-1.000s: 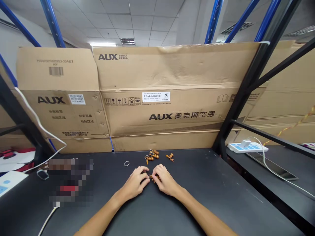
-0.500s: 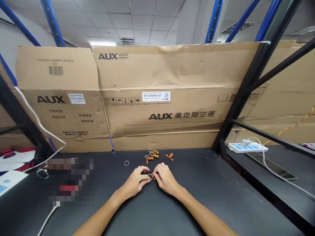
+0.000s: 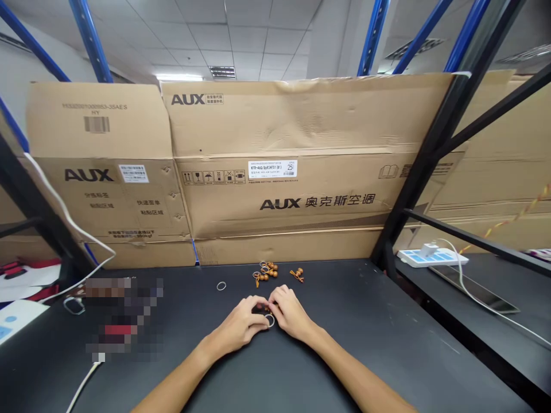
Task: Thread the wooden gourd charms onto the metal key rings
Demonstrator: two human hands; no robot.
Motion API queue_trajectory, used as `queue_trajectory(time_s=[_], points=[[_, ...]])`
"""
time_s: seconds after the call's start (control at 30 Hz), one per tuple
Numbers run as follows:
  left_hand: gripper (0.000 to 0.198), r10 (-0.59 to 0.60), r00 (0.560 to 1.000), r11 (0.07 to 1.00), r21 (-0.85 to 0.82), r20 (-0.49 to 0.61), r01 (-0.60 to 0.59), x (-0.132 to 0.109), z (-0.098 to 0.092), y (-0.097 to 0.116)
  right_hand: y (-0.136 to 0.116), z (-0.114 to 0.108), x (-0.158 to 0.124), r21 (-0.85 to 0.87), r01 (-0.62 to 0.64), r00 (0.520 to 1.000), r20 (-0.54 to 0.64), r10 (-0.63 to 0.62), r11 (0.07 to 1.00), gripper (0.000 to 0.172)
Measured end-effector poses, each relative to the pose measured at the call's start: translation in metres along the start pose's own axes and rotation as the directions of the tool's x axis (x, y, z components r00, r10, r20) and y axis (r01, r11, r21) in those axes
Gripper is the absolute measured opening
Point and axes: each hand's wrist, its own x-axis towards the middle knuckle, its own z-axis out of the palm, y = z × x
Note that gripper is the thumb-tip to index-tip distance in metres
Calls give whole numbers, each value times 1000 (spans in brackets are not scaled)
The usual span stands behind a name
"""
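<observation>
Between my two hands, low over the dark tabletop, is a metal key ring (image 3: 270,320) beside a small brown gourd charm (image 3: 268,310), mostly covered by fingers. My left hand (image 3: 243,322) pinches the ring with its thumb while its index finger reaches toward my right fingertips. My right hand (image 3: 290,312) is closed on the charm, with thumb and index finger pressed together. Just beyond my hands lie several gourd charms (image 3: 267,274) with rings and orange cords. Another gourd charm (image 3: 298,273) rests apart to their right, and a loose key ring (image 3: 221,285) lies to the left.
Tall cardboard boxes (image 3: 241,215) wall off the back of the black table (image 3: 344,321). Pixelated items (image 3: 120,315) and a white cable (image 3: 81,381) are at left. A black rack post (image 3: 415,166) stands at right, with a power strip (image 3: 430,258) beyond it.
My left hand has moved slightly right, bringing its index fingertip against my right fingers. The key ring has shifted a little right and toward me. My right hand has barely moved.
</observation>
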Motion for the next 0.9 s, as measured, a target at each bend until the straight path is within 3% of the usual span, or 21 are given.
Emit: queue_trajectory(time_s=[0.17, 0.57, 0.9], points=[[22, -48, 997, 998, 38, -53, 50, 0, -3, -1, 2, 0, 1, 1, -20, 999, -31, 20, 1000, 16], [22, -71, 996, 994, 76, -58, 75, -1, -1, -7, 4, 1, 1, 43, -37, 998, -56, 40, 998, 15], [20, -13, 999, 993, 119, -53, 20, 0, 2, -7, 4, 0, 0, 75, -18, 999, -35, 20, 997, 13]])
